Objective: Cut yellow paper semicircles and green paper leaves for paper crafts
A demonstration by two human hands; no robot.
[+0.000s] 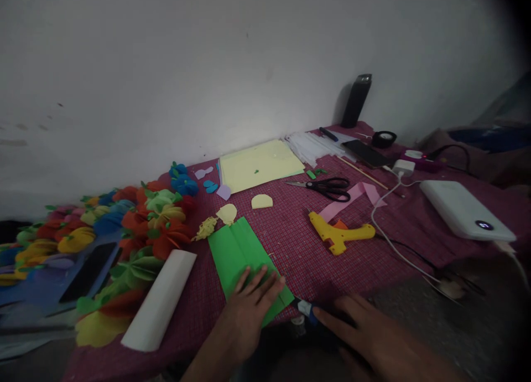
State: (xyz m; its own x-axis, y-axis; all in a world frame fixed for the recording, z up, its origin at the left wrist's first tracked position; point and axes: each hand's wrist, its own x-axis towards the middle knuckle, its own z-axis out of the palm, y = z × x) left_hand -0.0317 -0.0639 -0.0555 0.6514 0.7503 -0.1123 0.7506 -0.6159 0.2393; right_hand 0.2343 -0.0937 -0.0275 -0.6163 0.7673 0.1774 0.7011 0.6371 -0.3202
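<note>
A green sheet of paper point(236, 249) with lengthwise creases lies at the table's front edge. My left hand point(253, 299) rests on its near part, fingers spread and pressing flat. In my right hand point(369, 326) is a blue and light-grey utility knife point(306, 308), its tip at the right corner of the sheet. The fingers partly hide its handle, and the tip is blurred. Past the sheet are a cream half-round paper stack point(227, 213), another half-round piece point(262, 201) and a clump of thin yellow strips point(206, 227).
Paper flowers point(166, 235) crowd the left, beside a white roll point(161, 299). A yellow glue gun point(338, 235), black scissors point(323, 188) and pink ribbon point(344, 202) lie rightward. Behind are cream sheets point(261, 163), a phone point(365, 153) and a black bottle point(357, 101); a power bank point(464, 207) trails cables.
</note>
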